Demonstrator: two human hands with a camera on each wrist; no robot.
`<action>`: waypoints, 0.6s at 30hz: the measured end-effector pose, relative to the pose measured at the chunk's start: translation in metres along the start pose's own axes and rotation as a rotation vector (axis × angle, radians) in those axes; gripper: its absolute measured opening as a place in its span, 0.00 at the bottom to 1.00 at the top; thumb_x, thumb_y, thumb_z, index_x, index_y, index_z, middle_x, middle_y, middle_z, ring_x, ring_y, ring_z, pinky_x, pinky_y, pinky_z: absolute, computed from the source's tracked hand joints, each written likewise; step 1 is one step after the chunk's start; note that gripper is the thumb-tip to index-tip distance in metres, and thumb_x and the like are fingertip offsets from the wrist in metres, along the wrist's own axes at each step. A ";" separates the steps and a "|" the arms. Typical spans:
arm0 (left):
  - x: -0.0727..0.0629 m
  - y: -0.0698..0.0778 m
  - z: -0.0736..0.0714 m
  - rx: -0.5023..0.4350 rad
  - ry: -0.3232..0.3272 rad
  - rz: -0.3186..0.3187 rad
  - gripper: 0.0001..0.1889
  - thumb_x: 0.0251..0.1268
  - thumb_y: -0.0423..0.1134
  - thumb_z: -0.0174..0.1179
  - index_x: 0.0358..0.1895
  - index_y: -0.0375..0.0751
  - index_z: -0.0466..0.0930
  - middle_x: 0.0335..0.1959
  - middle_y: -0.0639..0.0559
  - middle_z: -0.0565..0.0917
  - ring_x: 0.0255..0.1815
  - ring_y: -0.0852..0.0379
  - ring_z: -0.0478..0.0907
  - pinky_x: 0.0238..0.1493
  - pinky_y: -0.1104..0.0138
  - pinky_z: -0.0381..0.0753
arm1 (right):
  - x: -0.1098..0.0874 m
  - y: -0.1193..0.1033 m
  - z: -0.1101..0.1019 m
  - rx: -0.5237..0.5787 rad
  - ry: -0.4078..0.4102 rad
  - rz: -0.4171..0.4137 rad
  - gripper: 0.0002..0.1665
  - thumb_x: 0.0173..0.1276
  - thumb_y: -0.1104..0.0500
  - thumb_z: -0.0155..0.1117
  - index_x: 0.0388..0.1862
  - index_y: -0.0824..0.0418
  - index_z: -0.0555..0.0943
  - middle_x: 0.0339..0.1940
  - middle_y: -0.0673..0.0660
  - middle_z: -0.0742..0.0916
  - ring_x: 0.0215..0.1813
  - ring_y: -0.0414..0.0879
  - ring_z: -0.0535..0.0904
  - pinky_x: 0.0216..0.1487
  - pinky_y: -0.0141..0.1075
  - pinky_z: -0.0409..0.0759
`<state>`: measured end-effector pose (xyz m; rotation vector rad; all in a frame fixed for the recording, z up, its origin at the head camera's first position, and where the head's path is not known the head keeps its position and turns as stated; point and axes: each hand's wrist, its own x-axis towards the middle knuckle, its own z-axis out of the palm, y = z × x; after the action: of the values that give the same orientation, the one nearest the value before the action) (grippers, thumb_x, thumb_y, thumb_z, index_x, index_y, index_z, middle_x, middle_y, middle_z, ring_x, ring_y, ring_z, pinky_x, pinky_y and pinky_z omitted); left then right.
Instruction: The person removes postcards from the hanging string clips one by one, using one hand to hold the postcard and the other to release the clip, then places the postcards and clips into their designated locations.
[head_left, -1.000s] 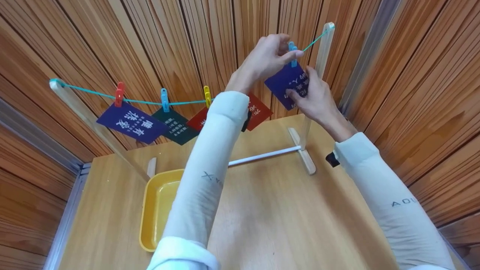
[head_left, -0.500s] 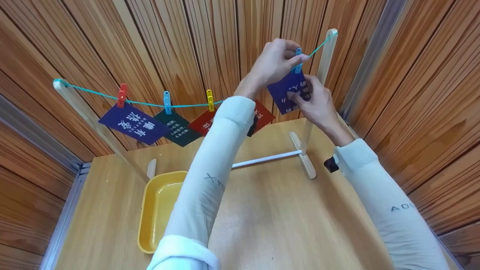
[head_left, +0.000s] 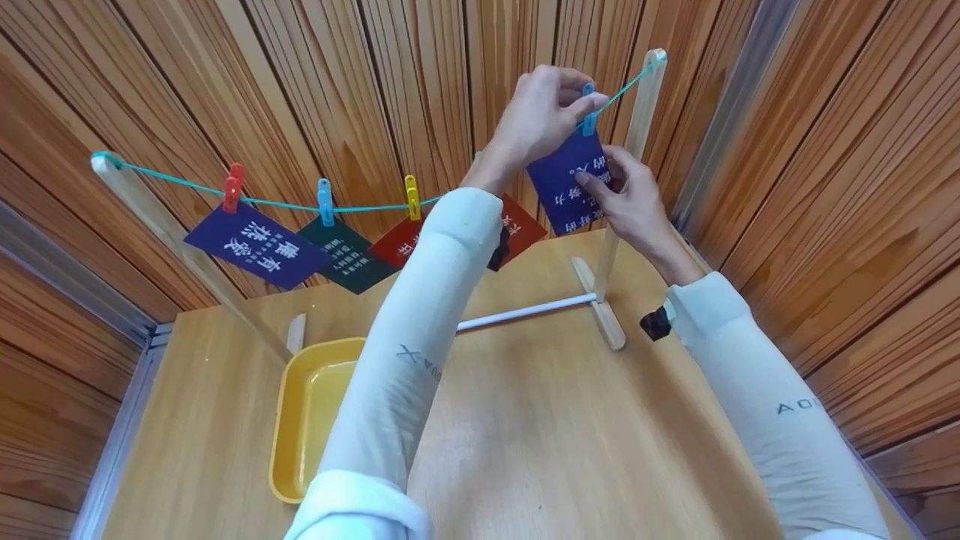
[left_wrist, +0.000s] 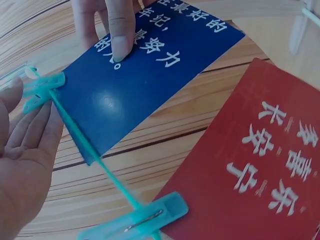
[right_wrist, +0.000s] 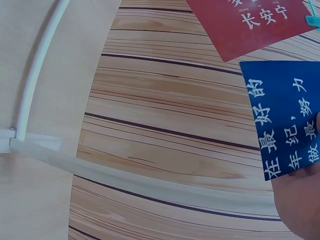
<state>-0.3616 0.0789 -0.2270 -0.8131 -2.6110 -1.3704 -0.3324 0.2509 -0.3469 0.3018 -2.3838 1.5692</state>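
My left hand (head_left: 538,114) pinches a light-blue clothespin (head_left: 589,124) near the right end of the green string (head_left: 626,87). In the left wrist view, that clothespin (left_wrist: 54,84) sits across the string at the corner of a dark-blue card (left_wrist: 135,95) with white lettering. The same card (head_left: 559,191) slants down below the string in the head view. My right hand (head_left: 636,196) holds its right edge, thumb on the printed face and fingers behind. Beside it hangs a red card (left_wrist: 250,155), clipped by a teal clothespin (left_wrist: 145,217); my left forearm partly covers it in the head view.
Farther left on the string hang a dark-blue card (head_left: 255,244) under a red clothespin (head_left: 233,187), a dark-green card (head_left: 349,255) and another red card (head_left: 394,241). Wooden posts (head_left: 646,105) carry the string. A yellow tray (head_left: 281,420) stands on the table (head_left: 540,435).
My right hand has shifted slightly along the dark-blue card's edge, and the card hangs straighter with more of its lettering showing. My left hand keeps its pinch on the clothespin.
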 end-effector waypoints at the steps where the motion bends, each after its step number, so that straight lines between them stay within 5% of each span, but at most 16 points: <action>1: 0.000 -0.001 0.001 0.003 0.023 0.012 0.18 0.79 0.48 0.57 0.63 0.45 0.84 0.61 0.52 0.89 0.63 0.60 0.86 0.64 0.73 0.82 | 0.000 -0.001 0.000 0.003 -0.004 0.000 0.29 0.80 0.49 0.62 0.75 0.54 0.72 0.69 0.61 0.84 0.69 0.55 0.82 0.74 0.53 0.79; 8: -0.001 -0.003 0.010 -0.041 0.168 -0.016 0.15 0.80 0.45 0.55 0.57 0.45 0.89 0.53 0.52 0.93 0.51 0.62 0.88 0.51 0.74 0.82 | -0.001 -0.002 0.004 0.031 -0.017 -0.016 0.28 0.81 0.50 0.61 0.76 0.53 0.72 0.69 0.61 0.83 0.70 0.55 0.81 0.74 0.54 0.78; 18: -0.003 -0.003 0.015 -0.002 0.180 0.001 0.15 0.80 0.44 0.56 0.57 0.44 0.89 0.52 0.52 0.93 0.48 0.63 0.89 0.47 0.76 0.83 | -0.005 0.003 0.006 0.020 -0.003 -0.029 0.27 0.81 0.48 0.61 0.74 0.53 0.73 0.65 0.60 0.85 0.64 0.49 0.83 0.71 0.51 0.82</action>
<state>-0.3583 0.0876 -0.2391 -0.6577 -2.4729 -1.3766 -0.3292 0.2470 -0.3536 0.3416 -2.3568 1.5814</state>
